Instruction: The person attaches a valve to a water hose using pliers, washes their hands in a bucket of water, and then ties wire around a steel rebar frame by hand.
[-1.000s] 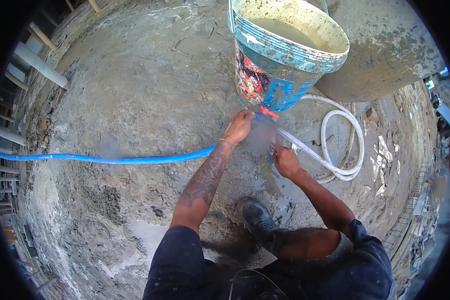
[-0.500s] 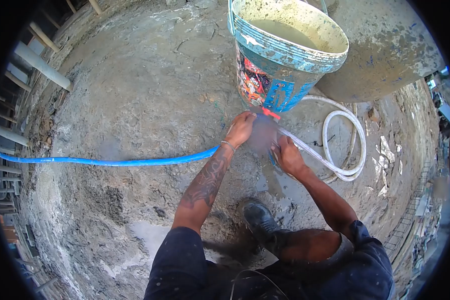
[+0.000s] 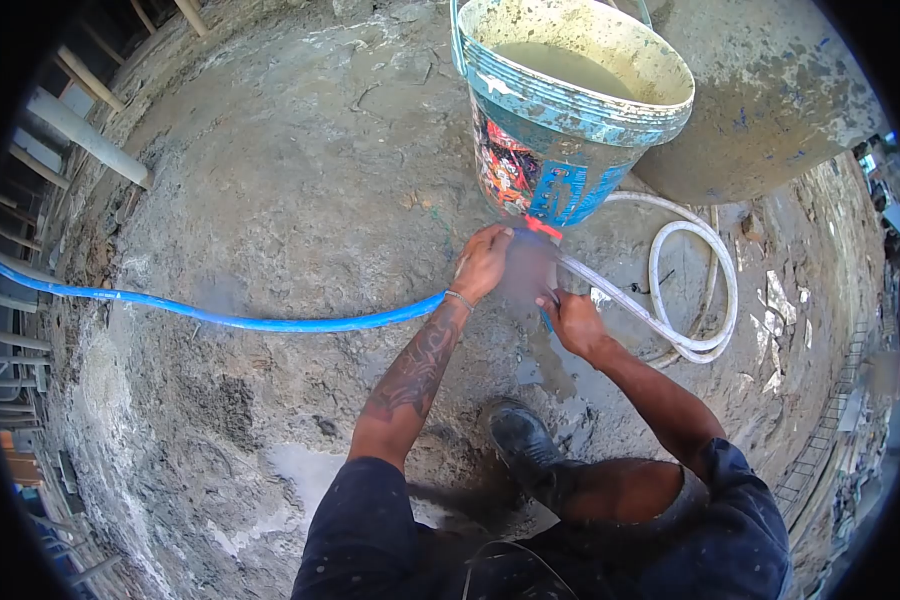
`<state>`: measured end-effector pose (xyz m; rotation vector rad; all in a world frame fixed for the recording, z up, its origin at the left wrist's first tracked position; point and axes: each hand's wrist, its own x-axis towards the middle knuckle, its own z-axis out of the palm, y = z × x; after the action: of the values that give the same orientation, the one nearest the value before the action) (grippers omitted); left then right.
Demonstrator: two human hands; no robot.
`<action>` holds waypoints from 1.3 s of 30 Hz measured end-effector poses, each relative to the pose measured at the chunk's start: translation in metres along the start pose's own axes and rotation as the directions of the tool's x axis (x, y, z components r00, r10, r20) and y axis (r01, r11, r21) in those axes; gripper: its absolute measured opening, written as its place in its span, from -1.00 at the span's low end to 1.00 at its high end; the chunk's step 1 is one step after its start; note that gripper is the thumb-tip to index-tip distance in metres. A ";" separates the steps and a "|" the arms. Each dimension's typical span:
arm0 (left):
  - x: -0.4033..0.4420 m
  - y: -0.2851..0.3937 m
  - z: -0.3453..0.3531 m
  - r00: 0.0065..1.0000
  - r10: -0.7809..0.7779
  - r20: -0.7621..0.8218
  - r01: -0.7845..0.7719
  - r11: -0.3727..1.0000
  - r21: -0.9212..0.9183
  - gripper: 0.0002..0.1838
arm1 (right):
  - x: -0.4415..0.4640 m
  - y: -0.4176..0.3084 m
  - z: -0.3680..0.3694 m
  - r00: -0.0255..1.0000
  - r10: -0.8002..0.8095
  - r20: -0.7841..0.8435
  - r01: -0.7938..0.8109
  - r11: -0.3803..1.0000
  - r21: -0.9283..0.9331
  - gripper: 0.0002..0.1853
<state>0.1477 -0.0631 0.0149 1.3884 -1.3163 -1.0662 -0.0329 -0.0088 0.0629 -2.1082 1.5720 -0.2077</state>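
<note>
My left hand (image 3: 482,264) is closed around the blue hose (image 3: 315,324), which comes in from the left and passes behind my wrist. Just beyond my left fingertips sits a red valve handle (image 3: 543,229), close to the base of the bucket (image 3: 570,120). My right hand (image 3: 578,324) is closed, its thumb pressed to the fingers, on something slim whose kind I cannot make out. A bit of blue shows below those fingers. A blurred smudge covers the space between both hands. From the valve area a whitish hose (image 3: 625,303) leads off to the right.
The blue bucket holds murky liquid. Behind it stands a large, mud-spattered rounded container (image 3: 760,110). The whitish hose loops on the wet, rough ground (image 3: 300,180). My boot (image 3: 522,435) is below my hands. Poles (image 3: 90,135) line the left edge.
The blue hose's far left part has risen and now curves more. My hands stay nearly in place, with the right fingers slightly shifted. The view has moved slightly.
</note>
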 end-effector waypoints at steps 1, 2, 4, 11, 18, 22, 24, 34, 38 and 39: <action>-0.001 0.002 0.000 1.000 0.008 -0.026 -0.009 1.000 -0.004 -0.71 | -0.001 -0.001 0.001 1.000 0.010 0.016 -0.011 0.998 0.067 -0.60; -0.001 0.005 0.000 0.998 0.017 -0.053 -0.018 1.000 -0.007 -0.71 | -0.001 -0.002 0.001 1.000 0.012 0.015 -0.013 0.998 0.068 -0.60; 0.001 0.012 -0.001 0.998 0.009 -0.060 -0.011 1.000 -0.023 -0.71 | 0.000 -0.004 0.001 0.991 0.062 0.122 -0.098 0.945 0.312 -0.57; 0.005 0.003 0.002 0.994 0.074 -0.079 -0.073 0.997 0.015 -0.70 | 0.006 -0.002 -0.010 0.938 0.164 0.306 -0.295 0.843 0.451 -0.57; 0.003 0.000 0.007 0.999 0.032 -0.038 -0.029 0.997 0.066 -0.70 | 0.011 0.007 -0.019 0.853 0.103 0.511 -0.406 0.746 0.528 -0.58; 0.002 -0.001 0.009 0.998 0.031 -0.051 -0.031 0.999 -0.007 -0.70 | 0.018 0.017 -0.023 0.764 0.055 0.643 -0.501 0.679 0.536 -0.59; 0.004 -0.003 0.009 0.998 0.027 -0.050 -0.028 1.000 -0.004 -0.69 | 0.021 0.018 -0.028 0.724 0.017 0.689 -0.544 0.628 0.557 -0.59; 0.005 -0.003 0.007 0.999 0.012 -0.034 -0.014 0.997 -0.072 -0.69 | 0.028 0.028 -0.024 0.716 -0.053 0.696 -0.516 0.632 0.579 -0.65; 0.007 -0.007 0.011 0.999 0.003 -0.051 -0.004 1.000 -0.020 -0.70 | 0.018 0.024 -0.018 0.913 -0.006 0.408 -0.191 0.877 0.441 -0.71; 0.007 -0.009 0.013 0.999 0.002 -0.049 -0.003 1.000 -0.021 -0.70 | 0.016 0.026 -0.014 0.927 0.037 0.372 -0.201 0.889 0.411 -0.72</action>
<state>0.1376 -0.0710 0.0039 1.3883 -1.2680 -1.0348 -0.0557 -0.0334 0.0603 -1.5820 1.2868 -0.1169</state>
